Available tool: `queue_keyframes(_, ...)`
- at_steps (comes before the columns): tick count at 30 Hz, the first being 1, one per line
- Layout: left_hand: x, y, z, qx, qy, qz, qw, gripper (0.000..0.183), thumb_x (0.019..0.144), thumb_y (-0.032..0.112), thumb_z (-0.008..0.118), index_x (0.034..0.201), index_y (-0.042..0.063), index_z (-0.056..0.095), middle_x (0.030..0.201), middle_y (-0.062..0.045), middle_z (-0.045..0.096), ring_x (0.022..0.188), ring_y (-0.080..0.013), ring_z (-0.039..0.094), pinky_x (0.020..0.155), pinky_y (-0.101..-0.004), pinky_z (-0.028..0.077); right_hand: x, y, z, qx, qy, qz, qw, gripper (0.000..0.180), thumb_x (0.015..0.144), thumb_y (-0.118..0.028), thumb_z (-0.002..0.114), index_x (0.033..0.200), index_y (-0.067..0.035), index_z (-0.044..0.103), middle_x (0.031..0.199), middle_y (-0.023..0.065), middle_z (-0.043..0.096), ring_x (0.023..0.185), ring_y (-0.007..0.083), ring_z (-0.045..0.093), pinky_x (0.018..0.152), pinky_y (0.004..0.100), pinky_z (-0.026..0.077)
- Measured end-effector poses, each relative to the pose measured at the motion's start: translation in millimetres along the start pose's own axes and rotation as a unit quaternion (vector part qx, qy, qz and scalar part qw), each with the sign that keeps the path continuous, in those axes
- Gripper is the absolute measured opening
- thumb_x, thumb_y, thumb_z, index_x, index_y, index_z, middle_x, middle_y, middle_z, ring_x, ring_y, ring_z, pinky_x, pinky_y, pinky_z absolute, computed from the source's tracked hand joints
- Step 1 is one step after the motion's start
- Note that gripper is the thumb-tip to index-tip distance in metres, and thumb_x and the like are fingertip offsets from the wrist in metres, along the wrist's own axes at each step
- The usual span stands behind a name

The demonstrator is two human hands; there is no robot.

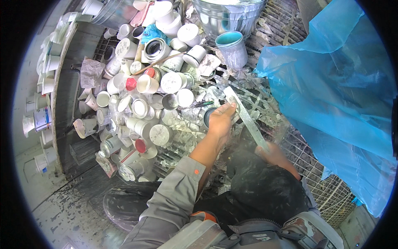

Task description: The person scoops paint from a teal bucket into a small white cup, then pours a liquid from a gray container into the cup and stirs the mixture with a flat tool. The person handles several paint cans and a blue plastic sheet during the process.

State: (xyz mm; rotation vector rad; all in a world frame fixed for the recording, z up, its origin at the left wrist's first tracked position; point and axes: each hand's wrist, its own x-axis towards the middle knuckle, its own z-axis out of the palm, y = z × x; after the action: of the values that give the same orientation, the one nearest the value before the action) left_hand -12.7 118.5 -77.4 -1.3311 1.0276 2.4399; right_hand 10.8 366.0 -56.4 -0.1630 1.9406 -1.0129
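A flat, pale strip, smeared and shaped like a ruler or stirring stick, runs slantwise between both hands. My right hand grips its lower end close to my knee, partly hidden behind the dark trousers. Near the upper end, my left hand pinches the strip with the thumb on its edge. Something whitish shows by those fingers, too unclear to name. Just left of that hand lies a dark round lid or cup. A green-and-black handled tool rests among the scraps beyond it.
Many used white tubs and cans are heaped on the left over a grated floor. A teal-lined cup stands before a metal bucket. Blue plastic sheeting hangs on the right. A shelf with containers borders the left.
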Motion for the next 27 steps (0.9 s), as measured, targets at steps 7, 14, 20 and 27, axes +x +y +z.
queue_keyframes(7, 9, 16, -5, -0.012, 0.001, -0.004, 1.000, 0.026, 0.100, 0.015, 0.070, 0.122, 0.001, 0.065, 0.111, -0.005, 0.072, 0.098, -0.0155, 0.068, 0.094, -0.0334, 0.056, -3, 2, -8, 0.017, -0.032, -0.004, 0.999, 0.038, 0.104, -0.038, 0.060, 0.103, 0.000, 0.066, 0.082, 0.0075, 0.059, 0.073, 0.0190, 0.055, 0.070, 0.0377, 0.047)
queue_keyframes(14, 11, 24, -6, 0.009, 0.004, -0.005, 1.000, 0.031, 0.103, 0.014, 0.066, 0.129, -0.002, 0.061, 0.120, -0.007, 0.069, 0.111, -0.0210, 0.066, 0.103, -0.0376, 0.052, -13, 6, -17, 0.032, -0.058, 0.029, 0.997, 0.040, 0.104, -0.042, 0.060, 0.104, -0.002, 0.064, 0.077, 0.0029, 0.055, 0.069, 0.0127, 0.051, 0.065, 0.0331, 0.044)
queue_keyframes(20, 15, 22, -11, 0.025, 0.018, -0.004, 1.000, 0.033, 0.103, 0.014, 0.065, 0.131, -0.002, 0.061, 0.121, -0.007, 0.069, 0.110, -0.0209, 0.067, 0.101, -0.0373, 0.053, -17, 6, -21, 0.059, -0.058, 0.022, 0.996, 0.040, 0.104, -0.042, 0.059, 0.106, -0.002, 0.065, 0.076, 0.0026, 0.057, 0.070, 0.0133, 0.053, 0.065, 0.0333, 0.045)
queue_keyframes(27, 31, 37, -47, -0.006, 0.084, 0.091, 0.992, 0.025, 0.105, 0.014, 0.061, 0.127, 0.002, 0.062, 0.123, -0.008, 0.067, 0.113, -0.0232, 0.066, 0.102, -0.0391, 0.053, -34, 23, -37, -0.010, -0.050, -0.040, 0.998, 0.032, 0.105, -0.033, 0.057, 0.110, -0.003, 0.066, 0.077, 0.0100, 0.062, 0.073, 0.0220, 0.061, 0.069, 0.0394, 0.049)
